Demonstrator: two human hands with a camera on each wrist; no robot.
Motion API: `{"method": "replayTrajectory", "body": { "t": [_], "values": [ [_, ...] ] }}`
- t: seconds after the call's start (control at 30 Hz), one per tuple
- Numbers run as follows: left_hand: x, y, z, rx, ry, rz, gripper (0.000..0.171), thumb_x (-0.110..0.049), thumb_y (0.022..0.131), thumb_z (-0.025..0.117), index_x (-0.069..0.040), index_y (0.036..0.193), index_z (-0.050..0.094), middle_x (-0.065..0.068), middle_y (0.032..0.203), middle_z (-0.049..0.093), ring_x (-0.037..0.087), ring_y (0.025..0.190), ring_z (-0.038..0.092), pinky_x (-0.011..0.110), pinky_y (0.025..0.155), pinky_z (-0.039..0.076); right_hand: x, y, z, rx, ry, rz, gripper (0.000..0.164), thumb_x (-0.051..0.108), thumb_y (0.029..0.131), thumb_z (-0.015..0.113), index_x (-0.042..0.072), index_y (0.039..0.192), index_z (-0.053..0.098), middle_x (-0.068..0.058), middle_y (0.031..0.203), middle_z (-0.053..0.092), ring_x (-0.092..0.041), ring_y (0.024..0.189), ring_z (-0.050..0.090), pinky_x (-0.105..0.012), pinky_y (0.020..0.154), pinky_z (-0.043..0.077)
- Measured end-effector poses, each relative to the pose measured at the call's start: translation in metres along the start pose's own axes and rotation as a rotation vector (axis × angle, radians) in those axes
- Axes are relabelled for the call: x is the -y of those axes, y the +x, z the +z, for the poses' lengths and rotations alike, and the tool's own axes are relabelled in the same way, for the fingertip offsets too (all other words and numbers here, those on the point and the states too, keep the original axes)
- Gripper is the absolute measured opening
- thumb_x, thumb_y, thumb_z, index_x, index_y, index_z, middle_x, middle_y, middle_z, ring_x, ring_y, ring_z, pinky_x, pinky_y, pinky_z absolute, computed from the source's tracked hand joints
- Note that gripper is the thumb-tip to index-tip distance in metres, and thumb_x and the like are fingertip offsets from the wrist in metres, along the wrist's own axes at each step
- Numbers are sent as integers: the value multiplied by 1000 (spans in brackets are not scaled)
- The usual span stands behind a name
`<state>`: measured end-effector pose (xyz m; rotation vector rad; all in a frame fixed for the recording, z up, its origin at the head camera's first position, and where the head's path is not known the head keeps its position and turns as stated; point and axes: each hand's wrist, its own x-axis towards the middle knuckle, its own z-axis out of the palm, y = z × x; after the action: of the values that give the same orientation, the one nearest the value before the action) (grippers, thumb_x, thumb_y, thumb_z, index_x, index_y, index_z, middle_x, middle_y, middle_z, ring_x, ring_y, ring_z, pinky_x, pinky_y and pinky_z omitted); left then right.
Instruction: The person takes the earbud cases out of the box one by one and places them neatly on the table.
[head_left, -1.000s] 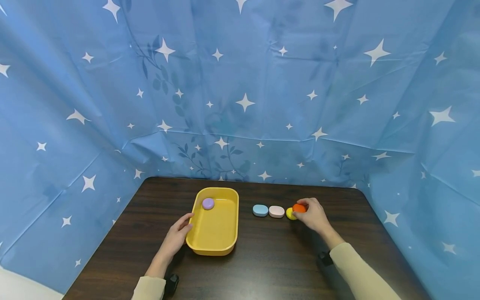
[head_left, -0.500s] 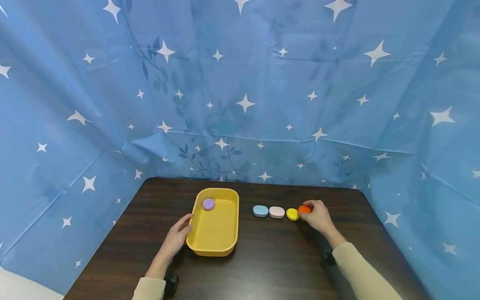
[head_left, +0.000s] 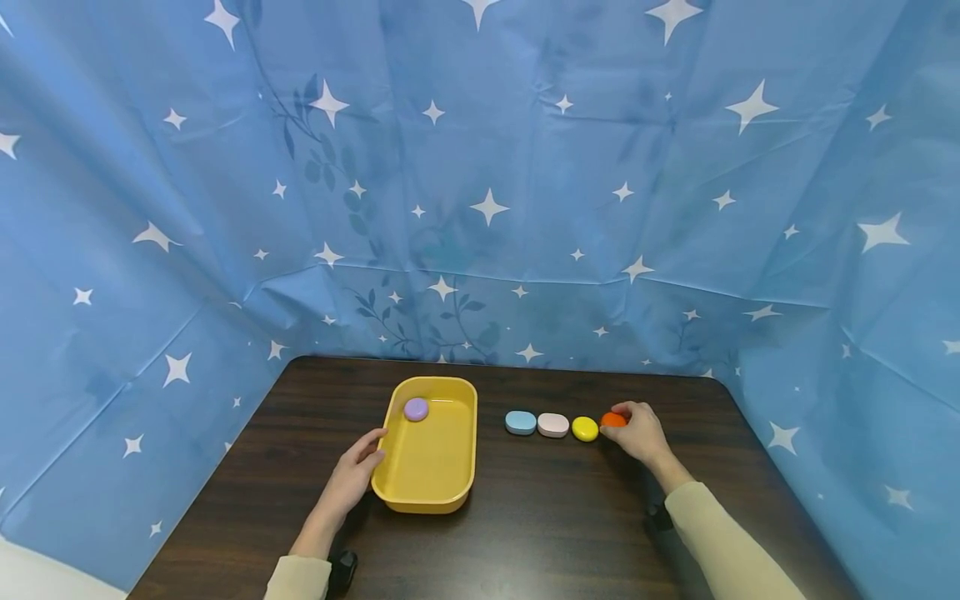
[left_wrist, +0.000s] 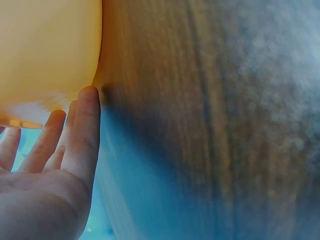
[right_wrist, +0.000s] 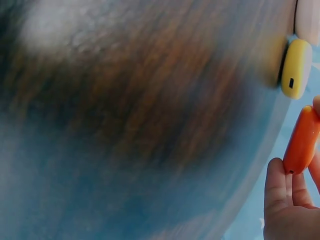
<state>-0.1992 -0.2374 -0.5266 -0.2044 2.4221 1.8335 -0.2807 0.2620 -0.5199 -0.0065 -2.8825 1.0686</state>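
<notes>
My right hand [head_left: 642, 436] pinches a small round orange case [head_left: 612, 420] between thumb and fingers, just right of a yellow round case [head_left: 585, 429]. In the right wrist view the orange case [right_wrist: 302, 141] is seen edge-on between the fingertips; whether it touches the table is unclear. Further left in the same row lie a pale pink oval case [head_left: 553, 425] and a light blue oval one [head_left: 521, 422]. My left hand [head_left: 352, 472] rests against the left side of a yellow tray [head_left: 423, 505], its fingers fairly straight in the left wrist view. Inside the tray sits a purple round case [head_left: 416, 408].
The dark wooden table [head_left: 517, 533] ends at the back against a blue curtain [head_left: 480, 250] with white stars, which also hangs at both sides. The tray's raised walls stand left of the row of cases.
The right hand has moved the orange case rightward, from partly covering the yellow case to beside it. The left hand and tray stay where they were.
</notes>
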Motion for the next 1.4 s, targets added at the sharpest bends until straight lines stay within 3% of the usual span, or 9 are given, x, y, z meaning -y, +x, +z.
{"method": "replayTrajectory", "body": {
  "t": [0.2,0.43,0.8,1.4],
  "values": [
    [1,0,0,3,-7,-1,44,-15,107,50,-13,151,47,25,145,50,34,117,59,44,90,56,-4,-1,1,22,-3,28,49,19,88,76,-10,124,60,-30,123,51,-40,103,50,-54,91,48],
    [0,-2,0,1,5,-6,44,-16,107,50,-14,151,47,25,147,47,36,122,56,46,93,54,-7,-2,5,31,-15,4,48,16,87,77,-11,123,60,-30,120,51,-38,99,51,-52,86,50],
    [-2,-2,1,-1,4,-1,44,-17,107,51,-14,150,48,23,142,51,31,113,61,44,90,56,-9,-3,8,29,-31,8,49,16,87,79,-12,122,61,-31,121,52,-39,100,52,-54,88,49],
    [-1,-2,0,4,-10,9,44,-16,107,51,-15,151,48,22,142,53,30,112,62,43,87,56,-11,-2,7,26,-31,-19,48,18,88,79,-11,123,61,-29,121,52,-39,100,52,-54,90,48]
  ]
}}
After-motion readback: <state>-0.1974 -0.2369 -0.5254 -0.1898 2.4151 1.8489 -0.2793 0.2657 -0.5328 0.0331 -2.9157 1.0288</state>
